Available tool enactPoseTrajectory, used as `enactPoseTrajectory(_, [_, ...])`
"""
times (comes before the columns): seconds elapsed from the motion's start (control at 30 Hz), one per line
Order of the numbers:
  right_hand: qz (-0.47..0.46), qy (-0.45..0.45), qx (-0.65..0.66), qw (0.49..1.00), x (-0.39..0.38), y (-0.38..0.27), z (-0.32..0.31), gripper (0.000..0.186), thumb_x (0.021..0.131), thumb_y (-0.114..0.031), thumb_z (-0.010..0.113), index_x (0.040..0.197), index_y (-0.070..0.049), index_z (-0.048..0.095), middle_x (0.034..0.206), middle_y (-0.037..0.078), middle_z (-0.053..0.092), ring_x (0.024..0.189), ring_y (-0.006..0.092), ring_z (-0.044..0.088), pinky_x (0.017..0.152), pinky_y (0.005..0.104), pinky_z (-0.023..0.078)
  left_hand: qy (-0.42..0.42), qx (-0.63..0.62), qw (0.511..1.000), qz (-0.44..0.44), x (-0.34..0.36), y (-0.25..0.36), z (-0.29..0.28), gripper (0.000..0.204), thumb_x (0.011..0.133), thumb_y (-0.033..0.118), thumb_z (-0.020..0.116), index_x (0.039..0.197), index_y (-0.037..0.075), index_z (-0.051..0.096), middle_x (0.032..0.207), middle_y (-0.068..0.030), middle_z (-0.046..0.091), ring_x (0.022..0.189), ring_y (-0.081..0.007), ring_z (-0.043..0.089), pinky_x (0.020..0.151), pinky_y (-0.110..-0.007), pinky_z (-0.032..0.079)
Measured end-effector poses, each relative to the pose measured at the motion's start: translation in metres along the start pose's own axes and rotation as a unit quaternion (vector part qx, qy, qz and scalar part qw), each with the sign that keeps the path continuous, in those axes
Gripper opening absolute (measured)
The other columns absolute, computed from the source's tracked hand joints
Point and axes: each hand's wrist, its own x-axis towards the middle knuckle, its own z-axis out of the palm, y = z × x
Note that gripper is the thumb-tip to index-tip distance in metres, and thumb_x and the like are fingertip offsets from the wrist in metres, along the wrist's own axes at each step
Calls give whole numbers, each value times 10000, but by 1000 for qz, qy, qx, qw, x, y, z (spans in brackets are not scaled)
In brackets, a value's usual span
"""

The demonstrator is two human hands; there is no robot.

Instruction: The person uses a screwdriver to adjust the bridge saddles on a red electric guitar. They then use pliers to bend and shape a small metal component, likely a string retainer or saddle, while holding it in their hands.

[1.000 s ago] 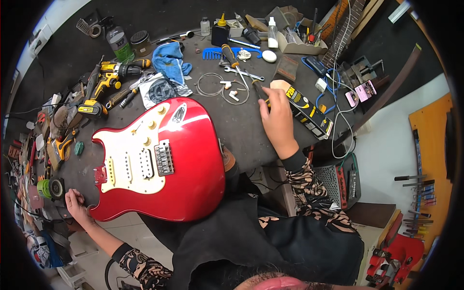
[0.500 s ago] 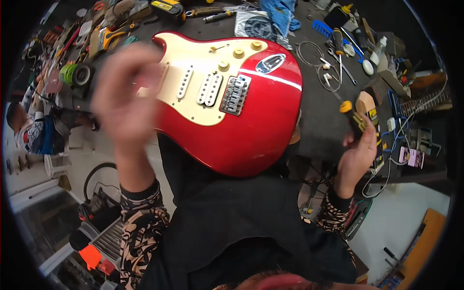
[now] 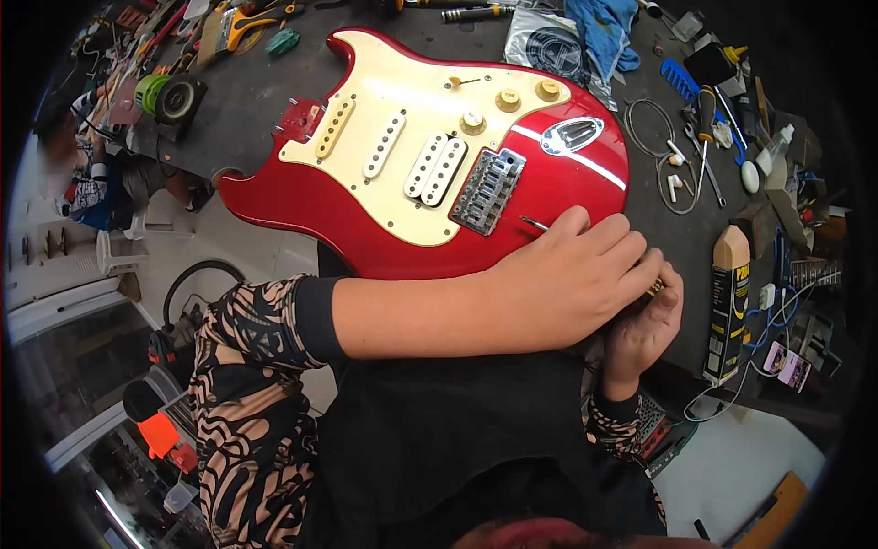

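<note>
Left hand (image 3: 572, 274) reaches across, fingers curled over the right hand (image 3: 640, 325), which pinches a small brass part (image 3: 655, 288) beside the red electric guitar body (image 3: 439, 156) on the tabletop (image 3: 677, 229).

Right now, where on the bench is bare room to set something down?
Bare patches: between the guitar and the tape roll, and between the guitar and the tall carton. The right end around the comb and screwdriver is crowded.

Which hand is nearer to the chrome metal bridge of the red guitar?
Left. The left hand lies just below the chrome metal bridge; the right hand sits lower, beyond it.
</note>
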Motion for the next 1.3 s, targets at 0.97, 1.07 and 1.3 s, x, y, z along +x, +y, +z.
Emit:
enactPoseTrajectory(0.97, [200, -115, -55, 972, 23, -26, -23, 668, 1175, -592, 456, 1080, 28, 687, 892, 3, 605, 735, 57, 507, 617, 229, 371, -28, -47, 998, -24, -8, -16, -7, 420, 909, 146, 662, 1298, -14, 659, 1134, -88, 615, 1066, -247, 583, 848, -391, 425])
enactPoseTrajectory(1.07, [222, -71, -144, 962, 16, -35, -17, 575, 1188, -526, 474, 1067, 3, 662, 844, -17, 564, 719, 45, 466, 607, 232, 345, -15, -36, 999, -12, -8, -14, -5, 404, 906, 150, 664, 1274, -18, 664, 1132, -89, 615, 1067, -250, 580, 842, -388, 425])
enactPoseTrajectory(1.3, [182, -256, -119, 942, 33, -48, -30, 378, 1196, -365, 500, 1204, -3, 607, 959, 32, 572, 849, 108, 527, 768, 259, 431, -11, -38, 999, -24, -9, -15, -8, 382, 906, 152, 678, 1261, 10, 673, 1117, -84, 611, 1062, -251, 578, 837, -391, 424])
